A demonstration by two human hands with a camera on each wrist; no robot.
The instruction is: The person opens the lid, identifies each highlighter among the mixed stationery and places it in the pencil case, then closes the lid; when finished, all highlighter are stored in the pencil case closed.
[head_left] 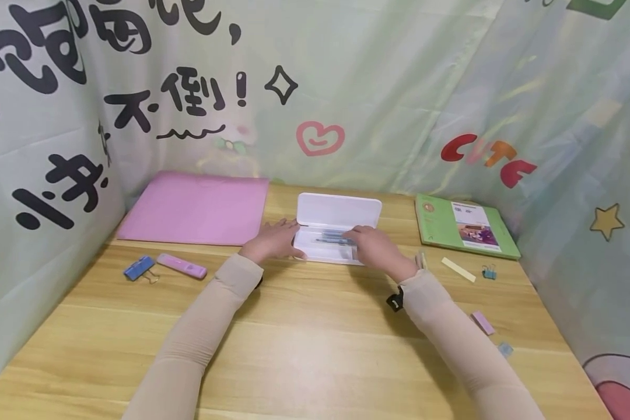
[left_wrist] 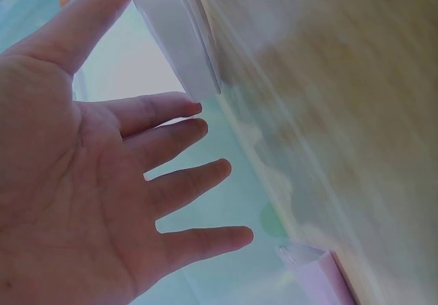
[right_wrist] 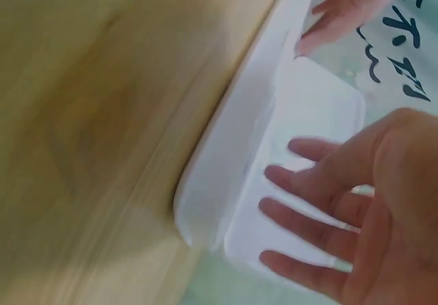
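Observation:
A white pencil case lies at the back middle of the table, its lid raised. Several slim pens rest inside it. My left hand is at the case's left end, with the thumb by the front corner; in the left wrist view its fingers are spread and straight beside the case. Over the right part of the case is my right hand. The right wrist view shows that hand with loosely extended fingers and nothing visible between them. Whether its fingertips touch the pens I cannot tell.
To the left lie a pink folder, a blue binder clip and a pink stick-like item. On the right are a green book, a pale strip, a small teal clip, a pink block and a bluish piece.

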